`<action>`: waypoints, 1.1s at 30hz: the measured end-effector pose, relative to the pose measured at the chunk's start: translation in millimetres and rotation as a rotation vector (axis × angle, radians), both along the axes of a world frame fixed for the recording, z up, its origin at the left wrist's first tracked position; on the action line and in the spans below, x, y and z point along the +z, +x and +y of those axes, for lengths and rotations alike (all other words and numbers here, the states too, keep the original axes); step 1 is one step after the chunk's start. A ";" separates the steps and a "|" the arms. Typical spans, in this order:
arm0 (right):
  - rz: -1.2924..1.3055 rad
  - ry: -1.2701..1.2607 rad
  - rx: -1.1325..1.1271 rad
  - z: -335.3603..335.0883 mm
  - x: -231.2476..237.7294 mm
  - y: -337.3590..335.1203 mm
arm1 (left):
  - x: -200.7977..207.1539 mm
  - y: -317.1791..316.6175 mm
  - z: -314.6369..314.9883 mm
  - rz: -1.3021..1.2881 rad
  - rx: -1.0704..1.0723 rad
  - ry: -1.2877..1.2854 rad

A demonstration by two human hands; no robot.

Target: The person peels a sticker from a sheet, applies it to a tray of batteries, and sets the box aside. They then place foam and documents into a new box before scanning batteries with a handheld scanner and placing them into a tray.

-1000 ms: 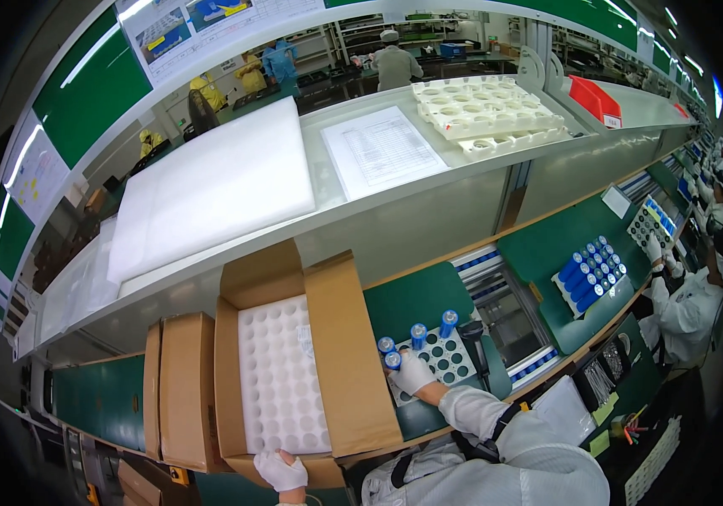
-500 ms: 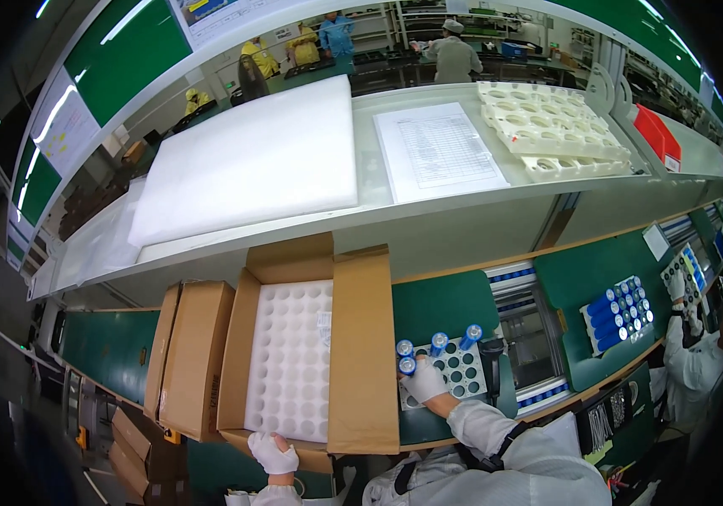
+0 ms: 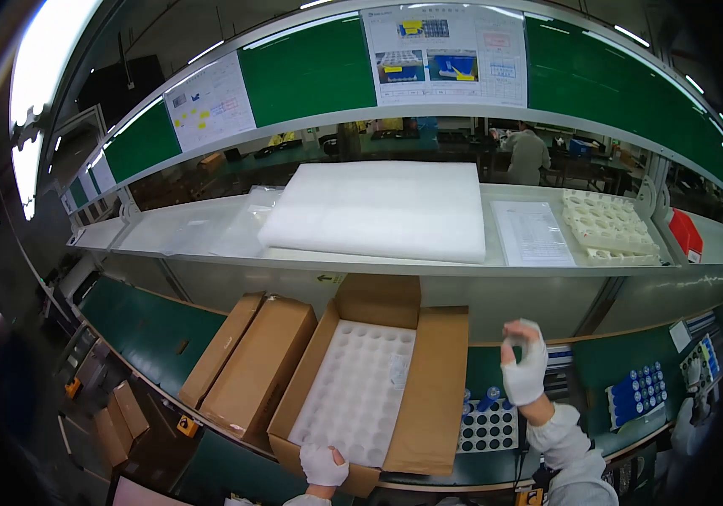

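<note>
An uncapped cardboard box lies with flaps spread, lined with a white foam insert full of round holes. My left hand, in a white glove, is closed on the box's near edge, thumb uppermost. My gloved right hand is raised beyond the white holed tray, its thumb and curled fingers apart, and I see nothing between them. A blue cylindrical cell stands at the tray's far side, with other blue cells around it partly hidden.
Closed cardboard boxes stand left of the opened one. A shelf above bears a white foam sheet, a paper form, cream holders and a red bin. At right stand grouped blue cells and a co-worker's gloved hand.
The view has swung left and up. My right hand has left the blue cells at the tray and risen, its fingers parting. My left hand stays at the box's near edge.
</note>
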State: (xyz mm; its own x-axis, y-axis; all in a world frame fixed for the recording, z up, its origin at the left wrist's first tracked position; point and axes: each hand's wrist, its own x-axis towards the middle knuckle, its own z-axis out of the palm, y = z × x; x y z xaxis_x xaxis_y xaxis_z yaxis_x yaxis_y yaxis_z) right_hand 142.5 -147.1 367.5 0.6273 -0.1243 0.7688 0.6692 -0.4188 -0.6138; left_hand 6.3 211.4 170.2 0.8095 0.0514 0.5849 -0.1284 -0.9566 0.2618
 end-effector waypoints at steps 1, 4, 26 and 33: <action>0.008 -0.027 -0.034 9.7 25.1 21.0 | 2.9 -0.1 -0.8 -0.081 -0.010 -0.032; 0.039 -0.225 -0.331 37.3 100.3 87.4 | 8.6 2.1 -1.8 -0.043 -0.023 -0.014; 0.372 0.150 0.439 24.8 113.0 -12.1 | 0.8 -64.4 29.8 0.000 0.267 -0.478; -0.069 -0.682 0.167 84.2 78.7 -65.3 | -27.7 -108.8 49.8 -0.229 0.640 -1.599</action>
